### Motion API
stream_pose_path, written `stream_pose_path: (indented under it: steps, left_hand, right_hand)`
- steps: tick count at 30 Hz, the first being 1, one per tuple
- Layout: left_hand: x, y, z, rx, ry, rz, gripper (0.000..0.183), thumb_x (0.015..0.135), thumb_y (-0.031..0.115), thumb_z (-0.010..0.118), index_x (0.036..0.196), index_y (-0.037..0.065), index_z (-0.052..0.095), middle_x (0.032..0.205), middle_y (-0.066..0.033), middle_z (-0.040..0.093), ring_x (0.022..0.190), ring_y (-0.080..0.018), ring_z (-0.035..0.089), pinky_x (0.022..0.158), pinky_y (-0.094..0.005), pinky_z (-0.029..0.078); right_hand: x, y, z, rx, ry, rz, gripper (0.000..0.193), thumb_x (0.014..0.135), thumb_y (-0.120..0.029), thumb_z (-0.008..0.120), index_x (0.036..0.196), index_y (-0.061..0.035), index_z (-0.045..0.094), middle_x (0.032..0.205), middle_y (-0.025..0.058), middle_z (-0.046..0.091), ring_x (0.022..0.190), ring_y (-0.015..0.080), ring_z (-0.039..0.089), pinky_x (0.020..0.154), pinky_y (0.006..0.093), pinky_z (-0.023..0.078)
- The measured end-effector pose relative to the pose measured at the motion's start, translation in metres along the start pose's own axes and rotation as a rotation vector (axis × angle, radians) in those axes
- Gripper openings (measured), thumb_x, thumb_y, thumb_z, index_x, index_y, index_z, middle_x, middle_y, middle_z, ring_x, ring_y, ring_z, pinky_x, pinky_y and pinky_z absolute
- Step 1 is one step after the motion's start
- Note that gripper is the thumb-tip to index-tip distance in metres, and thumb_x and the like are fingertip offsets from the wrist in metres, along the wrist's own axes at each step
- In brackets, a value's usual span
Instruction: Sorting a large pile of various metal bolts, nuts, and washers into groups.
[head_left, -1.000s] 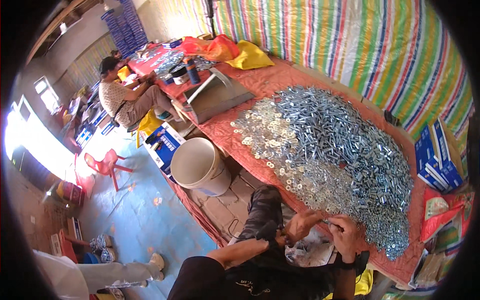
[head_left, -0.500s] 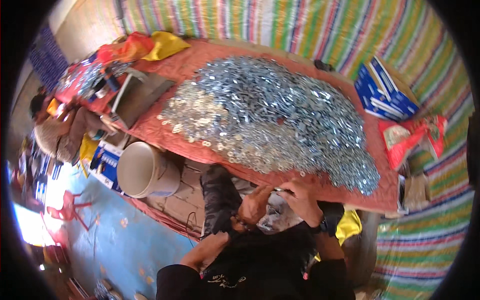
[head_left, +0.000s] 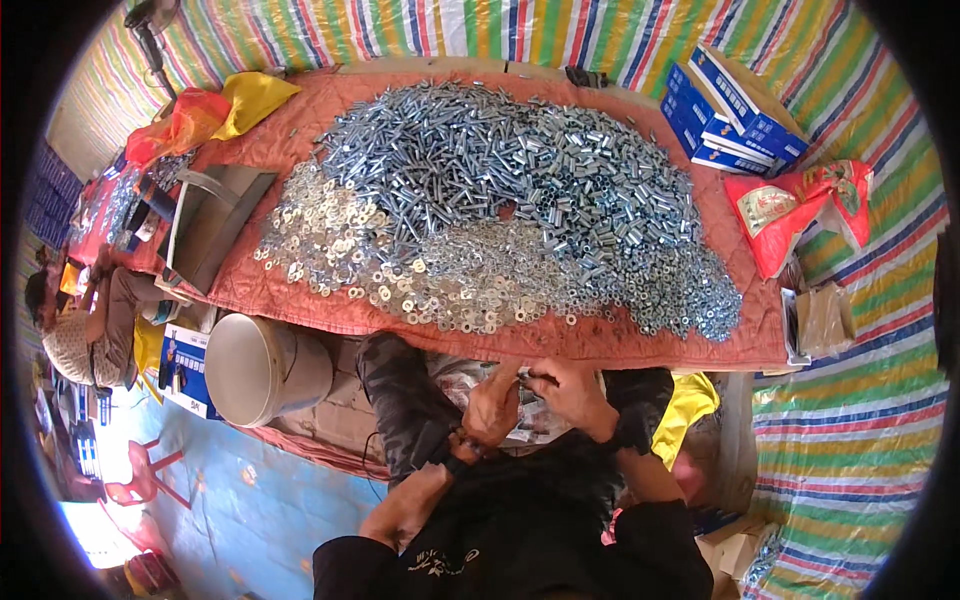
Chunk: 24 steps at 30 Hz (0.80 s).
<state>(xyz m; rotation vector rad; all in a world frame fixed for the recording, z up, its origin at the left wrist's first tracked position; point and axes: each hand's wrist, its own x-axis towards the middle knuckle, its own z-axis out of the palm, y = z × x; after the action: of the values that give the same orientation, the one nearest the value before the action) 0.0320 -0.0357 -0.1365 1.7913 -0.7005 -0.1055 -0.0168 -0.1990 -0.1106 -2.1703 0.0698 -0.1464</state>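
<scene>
While both bare hands meet at the front edge of the red cloth-covered table (head_left: 752, 345), a small metallic-looking piece (head_left: 524, 374) sits between them, too small to name. Left hand (head_left: 492, 405): fingers together, apparently clamped on the piece from the left. Right hand (head_left: 572, 395): fingers curled in, pinching it from the right. Gripping from two sides probably gives one hand a steady hold and leaves the other free to turn or shift the piece.

Hardware lies on the table in loose zones, presumably so that each kind is found without digging: slim bluish-silver metal rods (head_left: 430, 150) at the back, short shiny metal tubes (head_left: 600, 190) right of them, pale flat ring washers (head_left: 330, 215) front left, small bluish nut-like metal pieces (head_left: 705, 310) front right. The hands work just in front of the heap, likely to keep the reach short.

Pale printed sheet (head_left: 545, 427) under the hands; it may serve to catch dropped bits, a guess. Off-white round plastic bucket (head_left: 235, 370) stands to the left, below table height. Blue-and-white cardboard boxes (head_left: 730, 110) stack at the far right, apart from the heap, perhaps to leave working room.
</scene>
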Motion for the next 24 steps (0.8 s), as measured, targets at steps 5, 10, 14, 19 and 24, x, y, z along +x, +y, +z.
stream_pose_path:
  steps: [5, 10, 14, 19, 24]
  left_hand:
    - [0.001, -0.022, 0.006, -0.015, -0.036, 0.078, 0.033, 0.079, -0.007, 0.054, 0.111, -0.001, 0.061, 0.114, -0.0269, 0.059, 0.102, -0.0420, 0.060, 0.084, -0.0417, 0.051]
    - [0.004, -0.042, 0.008, 0.082, -0.139, 0.208, 0.027, 0.080, -0.005, 0.057, 0.107, -0.003, 0.063, 0.104, -0.0246, 0.064, 0.094, -0.0386, 0.064, 0.079, -0.0379, 0.053]
    - [0.006, -0.029, 0.009, 0.015, -0.224, 0.097, 0.027, 0.081, -0.004, 0.057, 0.107, -0.002, 0.063, 0.097, -0.0233, 0.066, 0.087, -0.0356, 0.066, 0.073, -0.0369, 0.052]
    - [0.006, -0.028, 0.018, 0.039, -0.234, -0.053, 0.024, 0.084, 0.003, 0.060, 0.107, 0.001, 0.065, 0.081, -0.0195, 0.067, 0.071, -0.0316, 0.066, 0.060, -0.0344, 0.050]
    - [0.009, -0.026, 0.024, 0.052, -0.292, -0.104, 0.022, 0.085, 0.007, 0.063, 0.106, 0.001, 0.066, 0.072, -0.0161, 0.066, 0.060, -0.0225, 0.065, 0.054, -0.0311, 0.049]
  right_hand:
    - [-0.006, 0.022, 0.014, 0.105, 0.025, -0.068, 0.025, 0.076, -0.011, 0.071, 0.098, -0.0026, 0.061, 0.083, 0.0174, 0.063, 0.078, 0.0355, 0.063, 0.065, 0.0390, 0.048]
    - [-0.004, 0.032, 0.009, 0.192, -0.008, 0.053, 0.018, 0.077, -0.007, 0.070, 0.091, 0.0009, 0.062, 0.076, 0.0091, 0.064, 0.067, 0.0144, 0.060, 0.061, 0.0288, 0.048]
    - [-0.009, 0.044, 0.010, 0.256, -0.029, 0.214, 0.014, 0.080, -0.008, 0.069, 0.089, 0.0011, 0.063, 0.073, 0.0046, 0.063, 0.065, 0.0087, 0.056, 0.058, 0.0264, 0.046]
    - [-0.009, 0.058, 0.017, 0.315, 0.005, 0.142, 0.016, 0.080, -0.014, 0.066, 0.090, -0.0010, 0.063, 0.078, 0.0087, 0.066, 0.070, 0.0142, 0.062, 0.064, 0.0297, 0.049]
    - [-0.006, 0.057, 0.010, 0.325, -0.055, 0.263, 0.020, 0.081, -0.017, 0.066, 0.090, 0.0003, 0.062, 0.076, 0.0099, 0.064, 0.068, 0.0161, 0.061, 0.062, 0.0308, 0.048]
